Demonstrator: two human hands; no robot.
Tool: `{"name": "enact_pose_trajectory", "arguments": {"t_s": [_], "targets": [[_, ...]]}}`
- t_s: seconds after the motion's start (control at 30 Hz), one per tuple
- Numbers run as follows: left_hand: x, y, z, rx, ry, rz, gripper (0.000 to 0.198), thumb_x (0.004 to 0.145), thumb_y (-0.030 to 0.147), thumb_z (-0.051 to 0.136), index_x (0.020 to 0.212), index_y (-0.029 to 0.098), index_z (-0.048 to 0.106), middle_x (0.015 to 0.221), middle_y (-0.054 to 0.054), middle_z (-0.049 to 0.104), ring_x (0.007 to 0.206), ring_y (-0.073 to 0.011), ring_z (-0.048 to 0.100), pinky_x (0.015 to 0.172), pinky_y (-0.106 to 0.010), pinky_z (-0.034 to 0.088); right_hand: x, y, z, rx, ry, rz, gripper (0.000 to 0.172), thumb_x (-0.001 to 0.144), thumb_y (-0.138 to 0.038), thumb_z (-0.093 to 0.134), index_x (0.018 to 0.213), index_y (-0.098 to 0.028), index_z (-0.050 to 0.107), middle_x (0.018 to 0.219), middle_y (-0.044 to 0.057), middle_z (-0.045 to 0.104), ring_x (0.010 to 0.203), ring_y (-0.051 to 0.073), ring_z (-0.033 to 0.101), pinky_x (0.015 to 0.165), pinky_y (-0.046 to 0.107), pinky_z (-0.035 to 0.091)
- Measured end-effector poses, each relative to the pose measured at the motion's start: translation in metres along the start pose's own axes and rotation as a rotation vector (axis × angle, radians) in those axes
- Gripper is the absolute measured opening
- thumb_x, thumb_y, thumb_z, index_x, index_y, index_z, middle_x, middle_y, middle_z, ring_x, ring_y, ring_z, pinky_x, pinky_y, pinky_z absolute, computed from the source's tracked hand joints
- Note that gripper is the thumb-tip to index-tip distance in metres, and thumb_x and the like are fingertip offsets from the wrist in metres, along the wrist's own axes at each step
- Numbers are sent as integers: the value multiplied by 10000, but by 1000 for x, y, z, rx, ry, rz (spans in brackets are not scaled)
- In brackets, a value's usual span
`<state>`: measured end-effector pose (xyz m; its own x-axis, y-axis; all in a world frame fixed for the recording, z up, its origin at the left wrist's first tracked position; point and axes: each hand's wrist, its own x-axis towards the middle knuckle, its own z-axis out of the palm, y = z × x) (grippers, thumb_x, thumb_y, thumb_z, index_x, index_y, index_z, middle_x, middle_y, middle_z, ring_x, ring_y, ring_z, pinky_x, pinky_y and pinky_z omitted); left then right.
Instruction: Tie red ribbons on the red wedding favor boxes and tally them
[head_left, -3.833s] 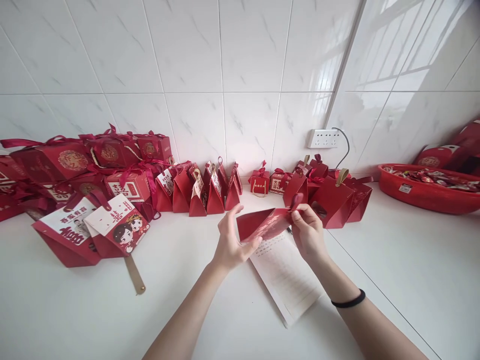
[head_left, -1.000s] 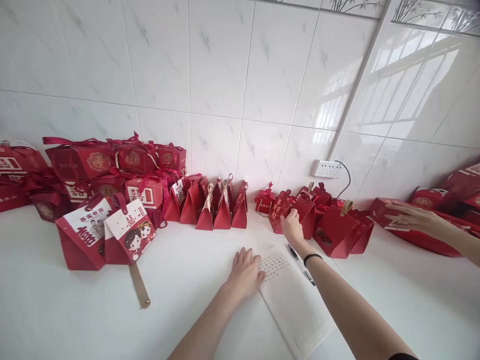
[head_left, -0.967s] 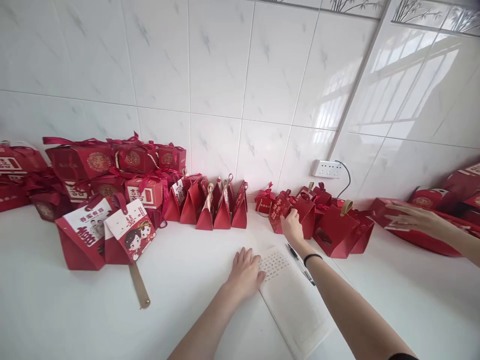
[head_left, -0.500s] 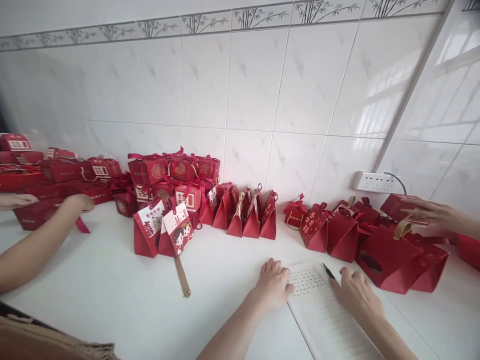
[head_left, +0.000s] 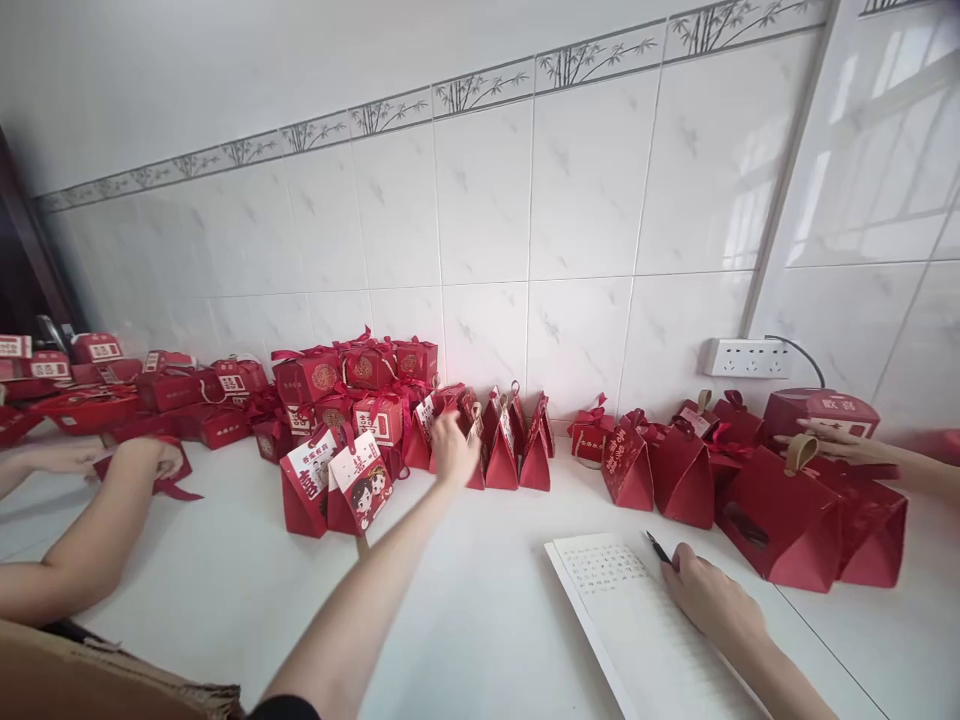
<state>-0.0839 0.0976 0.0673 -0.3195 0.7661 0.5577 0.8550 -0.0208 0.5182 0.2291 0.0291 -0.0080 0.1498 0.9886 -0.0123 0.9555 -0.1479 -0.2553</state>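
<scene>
My right hand (head_left: 709, 595) is closed around a black pen (head_left: 658, 547), resting on the right side of an open notebook (head_left: 637, 620). Rows of small handwritten characters fill the top of the page. Reaching forward, my left hand (head_left: 456, 450) is at a row of red triangular gift boxes (head_left: 501, 455). Its fingers are blurred and cover part of that row, so I cannot tell whether they grip one. Just left of that arm stand two boxes with white printed fronts, one with a cartoon couple (head_left: 365, 490).
Behind them is a stack of red ribboned boxes (head_left: 307, 378). More red gift bags (head_left: 784, 520) stand at right, below a socket strip (head_left: 746, 358). Another person's hands (head_left: 169, 460) handle a box at left; one more hand (head_left: 817, 430) touches a box at right. Cardboard (head_left: 90, 680) sits at lower left.
My left hand has left the notebook and moved forward and left to the triangular boxes. My right hand stays on the page with the pen. The view has turned slightly.
</scene>
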Motion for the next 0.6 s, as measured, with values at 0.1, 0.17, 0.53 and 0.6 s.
{"name": "enact_pose_trajectory", "arguments": {"t_s": [0.1, 0.17, 0.53, 0.6], "targets": [[46, -24, -42, 136, 140, -95, 543, 782, 258, 490, 1269, 94, 318, 1378, -216, 280, 1292, -332, 232, 1009, -512, 238, 3, 0, 0, 0, -18, -3, 173, 890, -209, 321, 765, -194, 439, 841, 89, 636, 773, 273, 624, 579, 327, 415], [66, -42, -65, 214, 171, -173, 623, 760, 309, 519, 1283, 68, 283, 1380, -246, 263, 1299, -356, 200, 994, -533, 223, 5, -1, 0, 3, -29, 1, 173, 890, -197, 314, 771, -190, 440, 854, 95, 633, 775, 273, 625, 583, 327, 413], [98, -94, -99, 376, 28, -454, 792, 604, 581, 577, 1159, 52, 384, 1209, -332, 438, 1153, -448, 410, 891, -552, 285, 7, -2, 1, 22, -28, 4, 168, 888, -179, 313, 798, -180, 455, 815, 90, 625, 773, 283, 621, 574, 339, 409], [99, -95, -98, 389, 17, -460, 813, 585, 561, 600, 1173, 55, 358, 1224, -328, 420, 1159, -445, 409, 903, -549, 283, 7, -3, 1, 14, -26, -2, 173, 888, -171, 303, 800, -177, 452, 803, 89, 620, 764, 280, 620, 569, 335, 406]]}}
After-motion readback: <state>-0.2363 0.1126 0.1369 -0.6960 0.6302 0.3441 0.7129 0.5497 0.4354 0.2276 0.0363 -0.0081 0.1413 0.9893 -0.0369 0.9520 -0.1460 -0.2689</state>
